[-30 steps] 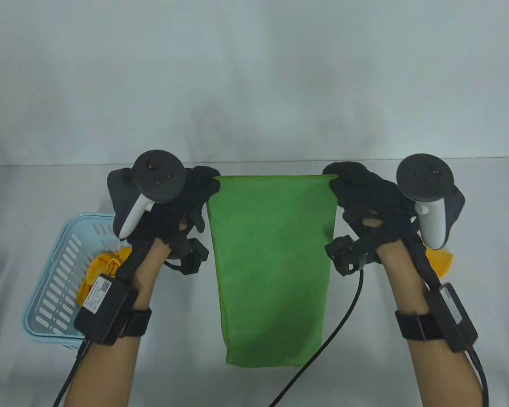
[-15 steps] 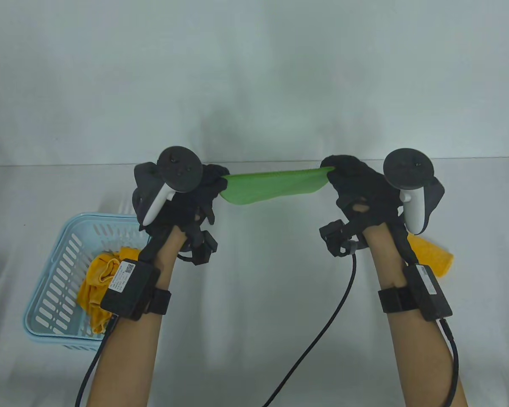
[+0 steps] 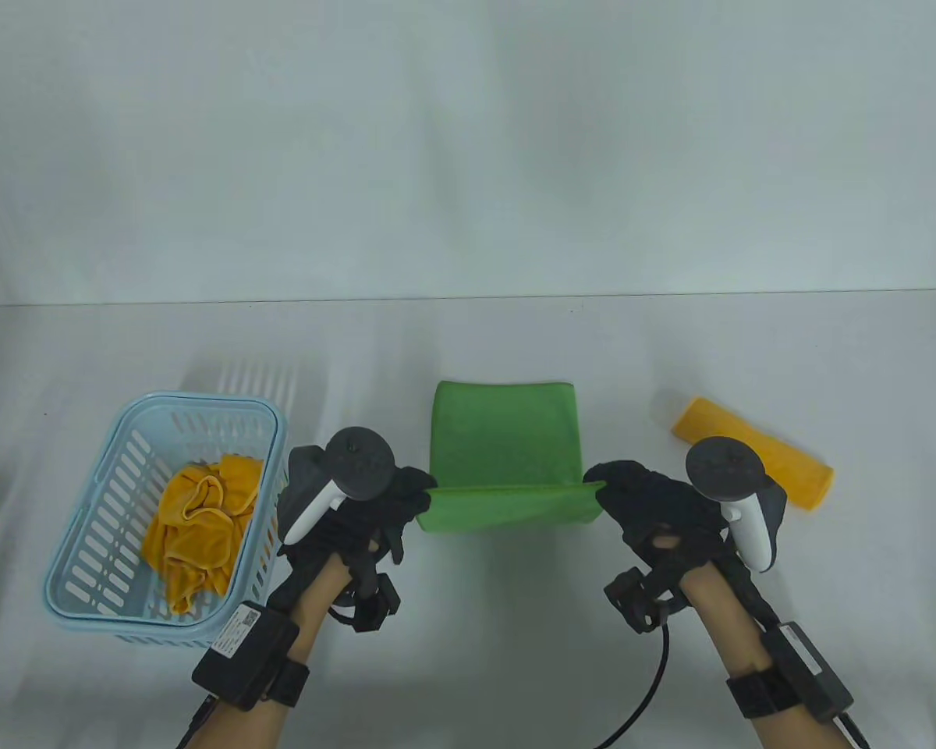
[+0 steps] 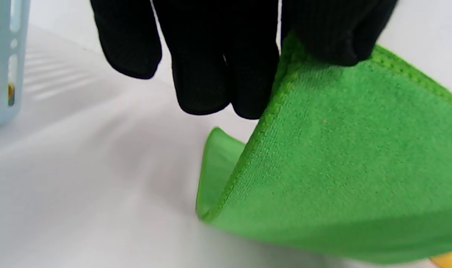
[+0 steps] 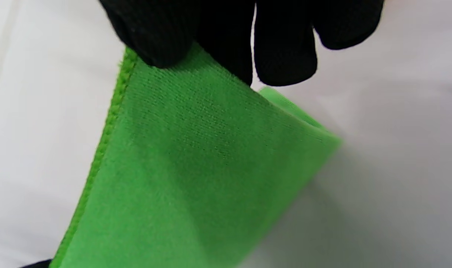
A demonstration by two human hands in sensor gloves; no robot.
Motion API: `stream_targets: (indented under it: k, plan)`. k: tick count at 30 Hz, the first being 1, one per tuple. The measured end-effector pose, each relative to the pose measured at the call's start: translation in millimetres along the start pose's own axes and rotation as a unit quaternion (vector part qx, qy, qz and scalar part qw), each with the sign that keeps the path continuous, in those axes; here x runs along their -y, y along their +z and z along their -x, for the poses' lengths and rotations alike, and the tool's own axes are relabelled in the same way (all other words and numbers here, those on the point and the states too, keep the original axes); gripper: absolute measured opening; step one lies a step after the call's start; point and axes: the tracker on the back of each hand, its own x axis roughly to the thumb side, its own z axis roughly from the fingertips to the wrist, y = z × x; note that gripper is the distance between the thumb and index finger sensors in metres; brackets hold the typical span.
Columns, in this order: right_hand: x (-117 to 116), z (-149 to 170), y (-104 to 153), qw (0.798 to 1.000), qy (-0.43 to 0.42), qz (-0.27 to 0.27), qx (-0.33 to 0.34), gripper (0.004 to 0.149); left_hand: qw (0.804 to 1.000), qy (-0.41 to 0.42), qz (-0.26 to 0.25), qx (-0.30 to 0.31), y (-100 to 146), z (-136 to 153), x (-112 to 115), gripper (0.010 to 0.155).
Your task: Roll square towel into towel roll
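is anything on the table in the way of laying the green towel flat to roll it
Nothing visible is. The left hand and right hand each pinch a near corner of the green towel. The blue basket stands off to its left, the orange towel roll off to its right, both apart from it.

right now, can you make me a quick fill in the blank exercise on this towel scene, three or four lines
1. Both hands, the left hand and the right hand, pinch corners of the ____ towel.
2. The crumpled yellow cloth lies inside the light blue ____.
3. The rolled yellow towel lies on the table beside the ____ hand.

Missing words: green; basket; right
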Motion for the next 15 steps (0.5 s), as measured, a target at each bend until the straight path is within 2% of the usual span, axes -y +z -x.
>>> stream_targets:
  k: [2,7,9,15]
  plan:
    - [-5,16,9,1.0,0.008,-0.022,-0.002,0.038,1.0,0.004,0.009,0.012,11,4,16,0.045]
    - [-19,47,12,0.998,0.004,-0.06,-0.023,0.038,0.998,-0.005,0.054,0.017,15,13,46,0.045]
    - [-24,52,14,0.996,0.019,-0.084,-0.032,0.038,0.997,-0.021,0.072,0.016,15,14,54,0.045]
    - [-33,54,16,0.99,0.065,-0.113,-0.044,0.039,0.993,-0.032,0.11,0.018,16,17,65,0.045]
